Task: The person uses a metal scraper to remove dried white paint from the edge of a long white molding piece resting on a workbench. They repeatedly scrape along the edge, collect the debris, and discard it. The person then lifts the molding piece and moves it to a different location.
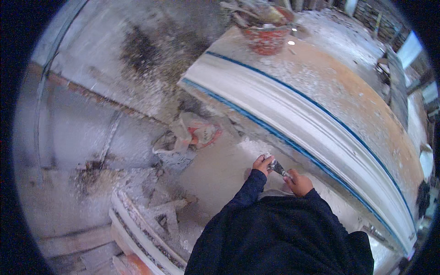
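Both hands gripping a scraper blade beside a plaster moulding on a long bench.

The left hand point(262, 163) and right hand point(299, 182) pinch the small scraper point(277, 167) just off the bench's point(348, 91) near edge; the white moulding point(293, 114) looks already run and smooth between blue strips point(293, 91), with plaster debris left about a red bucket point(267, 39) at the far end.

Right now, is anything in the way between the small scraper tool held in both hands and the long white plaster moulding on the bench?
Nothing visible. The left hand and right hand hold the small dark plaster-caked scraper just short of the long white plaster moulding with blue edging; only open floor shows between them.
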Available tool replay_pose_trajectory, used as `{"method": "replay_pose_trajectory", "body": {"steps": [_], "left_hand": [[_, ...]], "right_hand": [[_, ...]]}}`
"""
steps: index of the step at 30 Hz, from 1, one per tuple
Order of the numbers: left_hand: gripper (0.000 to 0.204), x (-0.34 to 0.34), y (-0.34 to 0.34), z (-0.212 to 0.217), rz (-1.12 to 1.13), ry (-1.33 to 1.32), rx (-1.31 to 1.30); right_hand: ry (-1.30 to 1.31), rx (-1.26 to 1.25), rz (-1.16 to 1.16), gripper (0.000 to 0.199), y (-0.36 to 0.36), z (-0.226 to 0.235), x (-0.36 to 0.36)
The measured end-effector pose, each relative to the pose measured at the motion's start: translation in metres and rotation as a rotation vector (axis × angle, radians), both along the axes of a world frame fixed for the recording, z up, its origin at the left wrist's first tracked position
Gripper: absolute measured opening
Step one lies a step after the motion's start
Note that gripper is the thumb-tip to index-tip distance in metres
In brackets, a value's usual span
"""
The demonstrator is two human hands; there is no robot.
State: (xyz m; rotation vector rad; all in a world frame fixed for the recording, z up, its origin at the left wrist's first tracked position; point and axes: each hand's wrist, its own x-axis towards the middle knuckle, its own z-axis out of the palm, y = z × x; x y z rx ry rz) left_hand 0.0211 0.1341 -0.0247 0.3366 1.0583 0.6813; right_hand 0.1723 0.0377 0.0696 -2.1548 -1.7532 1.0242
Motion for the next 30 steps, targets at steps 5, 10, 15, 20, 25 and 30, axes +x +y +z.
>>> {"method": "replay_pose_trajectory", "body": {"steps": [5, 10, 15, 20, 25, 30], "left_hand": [[0.014, -0.098, 0.031, -0.049, 0.497, -0.282, -0.108], [0.015, -0.259, 0.095, -0.058, 0.939, -0.328, 0.01], [0.091, -0.4, 0.161, 0.017, 1.126, -0.156, 0.161], [0.087, -0.379, 0.179, 0.031, 0.872, -0.1, -0.013], [0.067, -0.247, 0.155, -0.025, 0.483, -0.021, -0.137], [0.041, -0.102, 0.077, -0.058, -0.476, -0.386, -0.23]], "right_hand": [[0.083, -0.046, 0.128, 0.034, 0.041, 0.011, -0.036], [0.172, -0.007, 0.173, 0.032, 0.069, 0.018, -0.067], [0.066, -0.072, 0.277, 0.037, 0.078, 0.017, -0.079], [0.14, -0.028, 0.118, 0.038, 0.061, 0.003, -0.06], [0.293, -0.14, -0.255, 0.037, 0.024, 0.008, -0.015], [0.327, -0.18, -0.583, 0.035, -0.025, 0.009, 0.018]]}}
